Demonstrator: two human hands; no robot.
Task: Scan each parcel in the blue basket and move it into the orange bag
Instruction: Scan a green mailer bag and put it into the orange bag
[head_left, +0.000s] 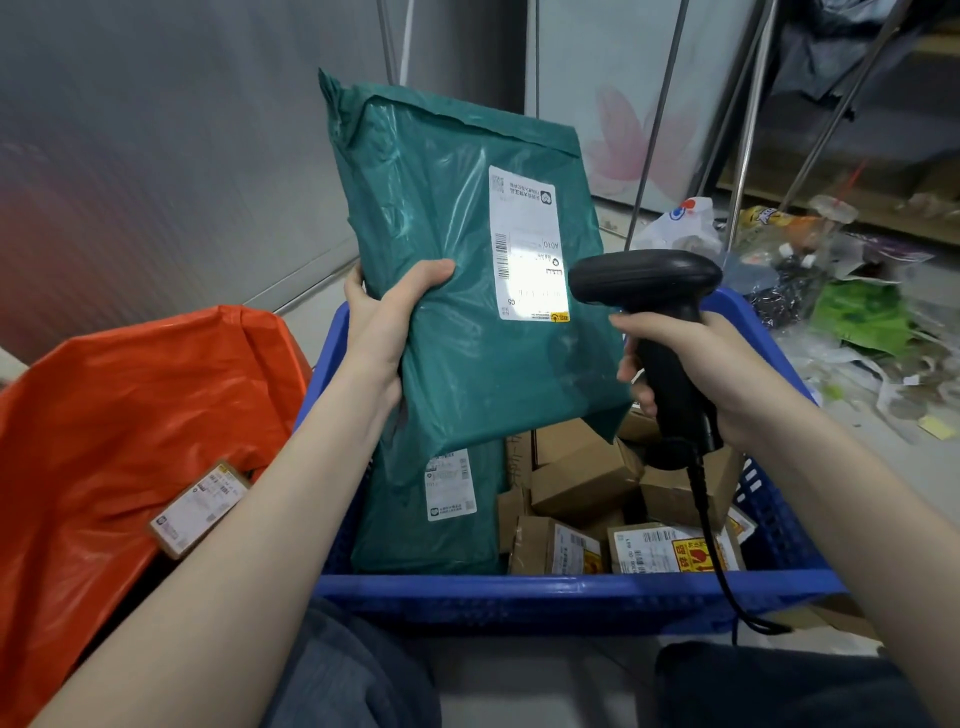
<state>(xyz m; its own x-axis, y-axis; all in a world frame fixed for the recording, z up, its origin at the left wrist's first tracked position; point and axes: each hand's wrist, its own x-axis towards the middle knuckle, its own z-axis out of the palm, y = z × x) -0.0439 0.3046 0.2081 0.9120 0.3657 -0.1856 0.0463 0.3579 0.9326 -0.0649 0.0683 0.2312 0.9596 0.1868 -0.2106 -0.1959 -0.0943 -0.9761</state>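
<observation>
One green parcel (457, 291) is held tilted above the blue basket (571, 597), its white label (527, 244) facing the camera with a bright glare patch on it. Left hand (384, 322): grip closed on the parcel's left edge, thumb across the front, fingers behind. Right hand (711, 374): grip wrapped fully round the handle of a black scanner (649, 291), whose head sits just beside the label's right edge; whether it touches the parcel cannot be told. Scanner cable (711, 525) hangs down over the basket's near rim. Below the left grip, inside the basket, lies a second green parcel (441, 504); below the right grip, several cardboard boxes (582, 483). Left of the left forearm, the orange bag (130, 405) stands open with one small labelled box (200, 506) inside.
</observation>
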